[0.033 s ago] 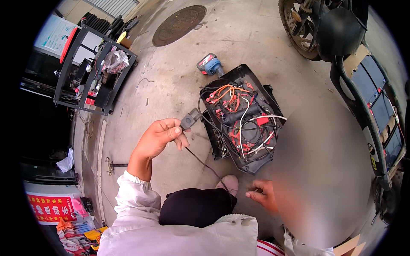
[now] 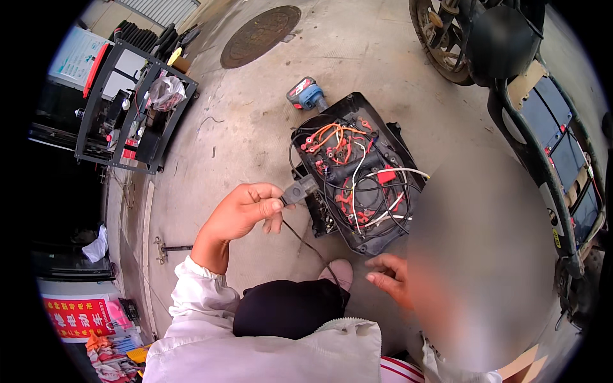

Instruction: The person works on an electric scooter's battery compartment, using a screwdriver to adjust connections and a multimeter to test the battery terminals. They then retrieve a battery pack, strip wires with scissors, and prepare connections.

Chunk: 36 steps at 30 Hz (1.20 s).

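Between the thumb and fingers of my left hand (image 2: pixel 248 214) is a grey-black cable connector (image 2: pixel 299 190), close to the left edge of a black plastic case (image 2: pixel 370 244). From the connector a thin black cable (image 2: pixel 308 242) runs down toward my lap. Inside the open case lie tangled wires, among them orange wires (image 2: pixel 332 133), a white wire (image 2: pixel 364 167) and red-capped terminals. My right hand (image 2: pixel 391 279) is below the case's near edge, thumb and forefinger apart with nothing seen between them. A blurred patch hides the rest of that hand and its forearm.
A blue cordless power tool (image 2: pixel 311 97) touches the case's far end. An electric scooter (image 2: pixel 543 127) with blue-grey battery blocks stands at right. At far left is a tool cart (image 2: pixel 137 108). A metal T-shaped tool (image 2: pixel 167 248) lies on the floor, left of my arm.
My left hand has moved right and slightly nearer to me, bringing the connector up to the case's edge. My right hand has come slightly farther forward. The whole view has shifted a little.
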Tool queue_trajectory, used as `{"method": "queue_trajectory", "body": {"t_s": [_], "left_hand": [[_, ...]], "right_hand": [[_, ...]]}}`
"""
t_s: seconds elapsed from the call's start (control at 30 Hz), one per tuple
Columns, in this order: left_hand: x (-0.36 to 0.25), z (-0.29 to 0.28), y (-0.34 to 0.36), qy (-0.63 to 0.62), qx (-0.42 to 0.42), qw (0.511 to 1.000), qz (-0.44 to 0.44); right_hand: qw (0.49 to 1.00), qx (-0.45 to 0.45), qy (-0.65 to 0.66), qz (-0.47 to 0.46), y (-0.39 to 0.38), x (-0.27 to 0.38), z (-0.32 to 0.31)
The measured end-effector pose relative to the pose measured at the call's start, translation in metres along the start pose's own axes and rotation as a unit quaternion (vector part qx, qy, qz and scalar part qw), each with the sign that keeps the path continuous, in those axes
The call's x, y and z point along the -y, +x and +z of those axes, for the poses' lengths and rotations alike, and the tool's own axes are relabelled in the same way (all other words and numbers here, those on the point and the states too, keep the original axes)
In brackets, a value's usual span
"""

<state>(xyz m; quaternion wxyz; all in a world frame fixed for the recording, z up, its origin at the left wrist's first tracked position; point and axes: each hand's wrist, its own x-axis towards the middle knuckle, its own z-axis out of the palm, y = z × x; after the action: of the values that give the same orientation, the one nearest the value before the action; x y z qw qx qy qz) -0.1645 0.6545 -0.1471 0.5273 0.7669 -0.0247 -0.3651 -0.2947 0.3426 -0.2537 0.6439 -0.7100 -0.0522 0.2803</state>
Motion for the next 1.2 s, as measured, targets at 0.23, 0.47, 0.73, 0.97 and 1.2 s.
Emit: {"method": "queue_trajectory", "body": {"t_s": [0.23,0.47,0.73,0.97,1.2], "left_hand": [[-0.020,0.102,0.046,0.087,0.187,0.978,0.029],[-0.013,0.103,0.051,0.010,0.235,0.972,0.003],[-0.013,0.076,0.033,0.097,0.189,0.974,-0.078],[0.030,-0.065,-0.010,0.478,0.063,0.803,-0.352],[0.148,-0.149,-0.004,0.603,-0.007,0.689,-0.402]], "right_hand": [[0.931,-0.096,0.340,-0.088,0.011,0.013,-0.017],[0.824,-0.035,0.565,-0.018,0.015,-0.001,-0.007],[0.899,-0.043,0.435,-0.006,0.016,-0.004,-0.003],[0.886,-0.181,0.426,0.029,0.010,-0.023,-0.044],[0.848,-0.282,0.448,-0.025,0.014,-0.025,-0.073]]}}
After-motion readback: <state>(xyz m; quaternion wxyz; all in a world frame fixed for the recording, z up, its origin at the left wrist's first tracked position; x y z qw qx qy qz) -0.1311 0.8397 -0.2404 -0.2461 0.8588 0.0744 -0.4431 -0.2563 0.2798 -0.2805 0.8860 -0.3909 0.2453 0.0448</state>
